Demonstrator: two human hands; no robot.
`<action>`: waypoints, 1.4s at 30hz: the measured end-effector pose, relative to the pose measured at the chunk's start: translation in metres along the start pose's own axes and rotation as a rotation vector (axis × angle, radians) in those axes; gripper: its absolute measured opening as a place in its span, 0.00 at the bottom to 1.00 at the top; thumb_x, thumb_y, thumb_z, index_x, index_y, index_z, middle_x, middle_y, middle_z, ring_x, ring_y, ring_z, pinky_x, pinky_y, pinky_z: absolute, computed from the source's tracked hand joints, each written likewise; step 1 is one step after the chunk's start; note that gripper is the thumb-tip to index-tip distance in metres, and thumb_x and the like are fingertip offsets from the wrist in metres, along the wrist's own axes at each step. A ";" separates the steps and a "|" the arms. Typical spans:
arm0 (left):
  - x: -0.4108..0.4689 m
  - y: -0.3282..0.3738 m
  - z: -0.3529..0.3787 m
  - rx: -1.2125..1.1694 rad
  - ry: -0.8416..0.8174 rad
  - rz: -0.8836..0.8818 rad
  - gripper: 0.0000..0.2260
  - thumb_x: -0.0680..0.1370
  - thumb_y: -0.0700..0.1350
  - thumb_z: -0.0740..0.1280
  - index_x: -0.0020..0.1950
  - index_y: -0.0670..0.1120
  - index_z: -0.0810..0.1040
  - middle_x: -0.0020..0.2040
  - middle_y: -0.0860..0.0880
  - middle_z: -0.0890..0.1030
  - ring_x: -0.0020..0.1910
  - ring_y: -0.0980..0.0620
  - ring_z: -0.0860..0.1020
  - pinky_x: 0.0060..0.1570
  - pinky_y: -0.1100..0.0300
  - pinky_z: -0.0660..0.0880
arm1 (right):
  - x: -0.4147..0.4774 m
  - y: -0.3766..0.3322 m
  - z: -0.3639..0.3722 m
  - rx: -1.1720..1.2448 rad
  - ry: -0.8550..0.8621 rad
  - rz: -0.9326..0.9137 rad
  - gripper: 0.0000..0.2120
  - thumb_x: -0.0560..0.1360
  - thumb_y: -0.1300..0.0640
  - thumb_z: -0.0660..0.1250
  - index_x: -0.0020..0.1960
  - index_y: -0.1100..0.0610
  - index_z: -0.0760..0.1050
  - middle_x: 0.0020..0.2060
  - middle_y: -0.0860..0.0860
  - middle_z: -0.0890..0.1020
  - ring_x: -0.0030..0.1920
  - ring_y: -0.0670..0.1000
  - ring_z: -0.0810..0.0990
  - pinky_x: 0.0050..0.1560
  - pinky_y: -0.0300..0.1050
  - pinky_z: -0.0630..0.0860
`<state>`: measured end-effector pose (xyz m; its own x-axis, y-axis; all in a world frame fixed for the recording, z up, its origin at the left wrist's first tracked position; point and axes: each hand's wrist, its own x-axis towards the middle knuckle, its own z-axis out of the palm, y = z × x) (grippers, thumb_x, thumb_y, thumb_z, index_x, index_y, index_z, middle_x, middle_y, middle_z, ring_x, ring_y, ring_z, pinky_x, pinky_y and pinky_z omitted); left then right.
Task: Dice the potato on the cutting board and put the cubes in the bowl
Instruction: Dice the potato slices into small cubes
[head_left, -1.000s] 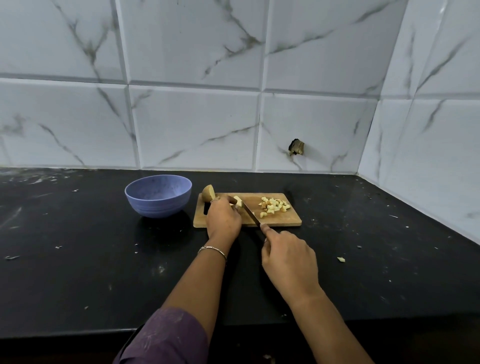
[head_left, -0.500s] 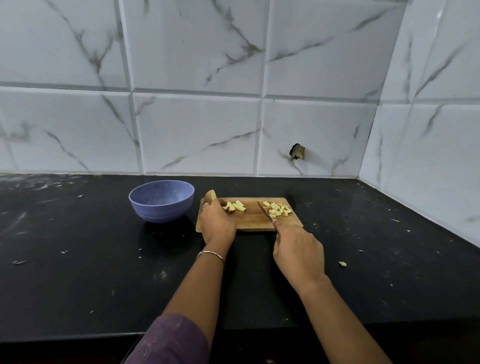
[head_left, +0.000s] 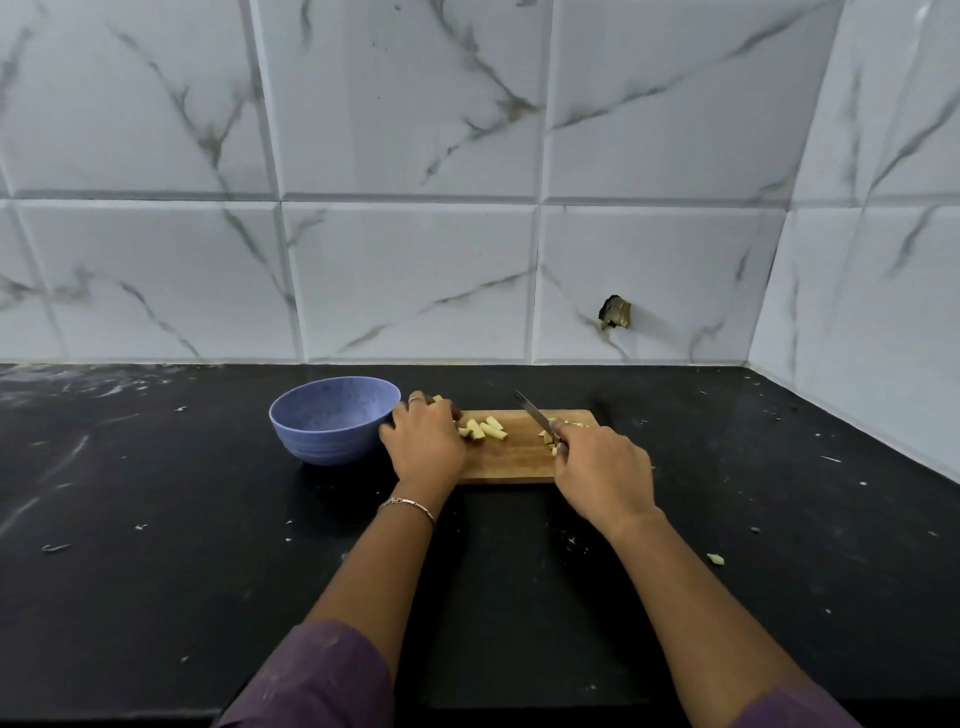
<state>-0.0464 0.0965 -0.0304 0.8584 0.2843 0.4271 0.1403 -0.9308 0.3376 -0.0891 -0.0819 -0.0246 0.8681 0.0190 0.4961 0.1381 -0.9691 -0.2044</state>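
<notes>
Right hand has advanced over the cutting board, covering most of the cubes. It grips the knife, blade raised, tip pointing far-left. Left hand sits at the board's left end, fingers curled over the potato piece. Potato strips lie just right of it, with the bowl just left.
</notes>
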 end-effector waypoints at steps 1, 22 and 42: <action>0.003 0.000 0.002 0.080 0.002 0.059 0.14 0.79 0.44 0.63 0.63 0.54 0.78 0.66 0.47 0.71 0.67 0.45 0.67 0.63 0.47 0.64 | 0.001 0.001 0.002 0.014 0.007 -0.001 0.18 0.82 0.54 0.59 0.71 0.44 0.73 0.49 0.46 0.83 0.49 0.49 0.81 0.40 0.41 0.67; 0.014 -0.004 0.005 0.418 -0.024 0.449 0.11 0.82 0.44 0.59 0.59 0.51 0.79 0.58 0.48 0.77 0.61 0.45 0.72 0.58 0.51 0.66 | -0.001 0.002 0.013 0.088 0.019 -0.014 0.19 0.82 0.51 0.60 0.72 0.42 0.72 0.49 0.44 0.83 0.48 0.47 0.80 0.41 0.39 0.70; -0.022 0.019 0.009 -0.303 -0.203 0.134 0.09 0.78 0.43 0.68 0.57 0.52 0.78 0.53 0.54 0.82 0.58 0.52 0.78 0.63 0.51 0.69 | -0.040 0.000 -0.007 0.159 -0.021 0.034 0.19 0.82 0.52 0.61 0.72 0.48 0.70 0.54 0.47 0.80 0.53 0.48 0.80 0.50 0.42 0.76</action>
<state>-0.0583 0.0705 -0.0409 0.9438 0.0851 0.3193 -0.1055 -0.8381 0.5352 -0.1276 -0.0844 -0.0381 0.8830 -0.0060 0.4694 0.1812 -0.9181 -0.3525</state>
